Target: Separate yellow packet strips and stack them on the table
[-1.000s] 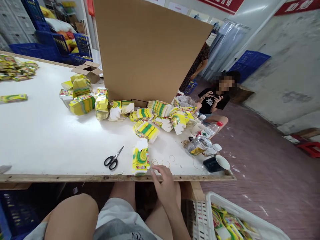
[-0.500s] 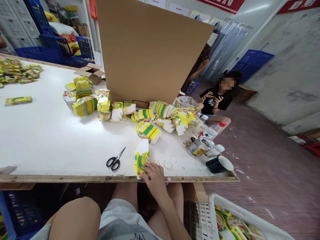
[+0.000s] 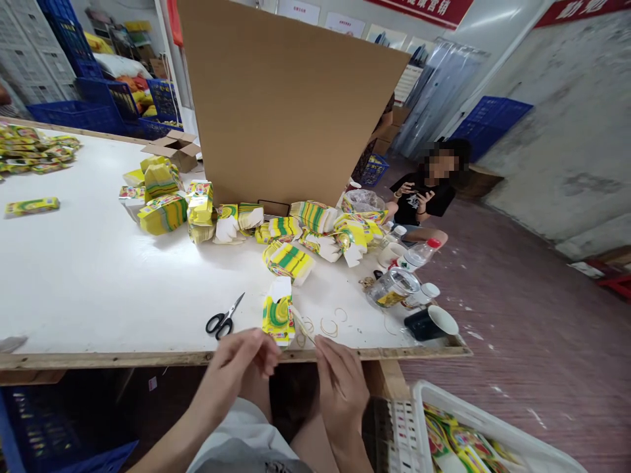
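Observation:
My right hand [image 3: 341, 376] is closed in a pinch at the table's front edge. A thin flat carton [image 3: 302, 323], seen nearly edge-on, sticks up from its fingertips. To the left, my left hand [image 3: 246, 355] hovers over the edge with its fingers loosely bent and a little apart; I see nothing in them. Just beyond both hands lies a yellow-and-green flat carton [image 3: 279, 314] with a white flap at its far end. Black-handled scissors [image 3: 225, 316] rest left of that carton. Several rubber bands [image 3: 328, 327] are scattered to its right.
Stacks of yellow cartons [image 3: 288, 261] line the table in front of a tall cardboard sheet [image 3: 290, 105]. A clear jar [image 3: 394, 289], bottles and a dark mug [image 3: 430, 324] crowd the right end. A white crate [image 3: 419, 420] stands low right. A person [image 3: 422, 197] sits beyond.
My right hand has drawn back from the carton on the table and now pinches a thin flat carton. My left hand has come into view from below.

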